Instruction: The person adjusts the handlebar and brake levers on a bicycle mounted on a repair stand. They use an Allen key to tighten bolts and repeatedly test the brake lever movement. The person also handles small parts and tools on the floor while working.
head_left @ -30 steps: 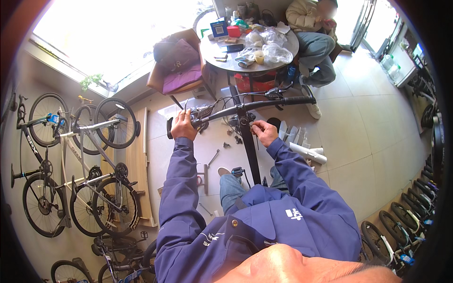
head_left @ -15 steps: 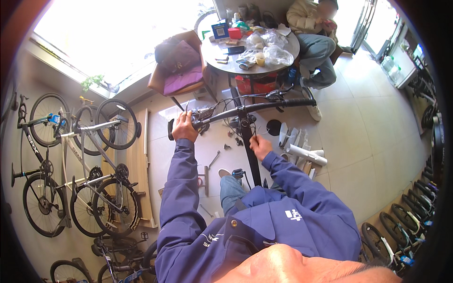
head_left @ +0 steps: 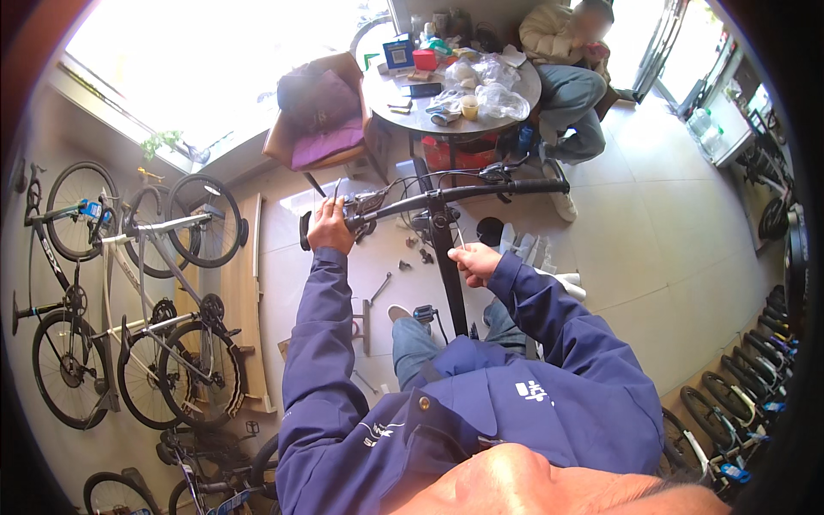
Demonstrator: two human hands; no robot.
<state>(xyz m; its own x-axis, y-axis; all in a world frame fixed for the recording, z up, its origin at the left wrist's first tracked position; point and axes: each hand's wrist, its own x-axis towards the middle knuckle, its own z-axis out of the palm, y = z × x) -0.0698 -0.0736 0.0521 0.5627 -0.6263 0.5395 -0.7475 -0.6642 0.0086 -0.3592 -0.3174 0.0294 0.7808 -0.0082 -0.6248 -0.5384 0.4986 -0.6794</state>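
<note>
In front of me stands a bicycle with a flat black handlebar (head_left: pixel 502 188) and a dark frame tube (head_left: pixel 450 296) running back toward my body. My left hand (head_left: pixel 330 228) is wrapped round the grip at the left end of the bar, beside the brake lever. Just right of the tube, below the stem (head_left: pixel 440 216), my right hand (head_left: pixel 475 263) is closed in a pinch. A thin metal rod (head_left: pixel 461 235), perhaps a hex key, sticks up from its fingers toward the stem. Whether the rod's tip touches the bicycle I cannot tell. Cables loop around the stem.
Several bicycles (head_left: pixel 129 283) stand at the left wall, and more wheels line the right. A cluttered round table (head_left: pixel 399 120) and a chair (head_left: pixel 322 146) stand ahead. Another person (head_left: pixel 566 86) sits beyond the table. Small parts (head_left: pixel 406 265) and a tool (head_left: pixel 379 289) lie on the floor.
My right hand has turned and shifted slightly, and the thin rod now shows above its fingers. My left hand stays on the grip. The whole view has shifted a little.
</note>
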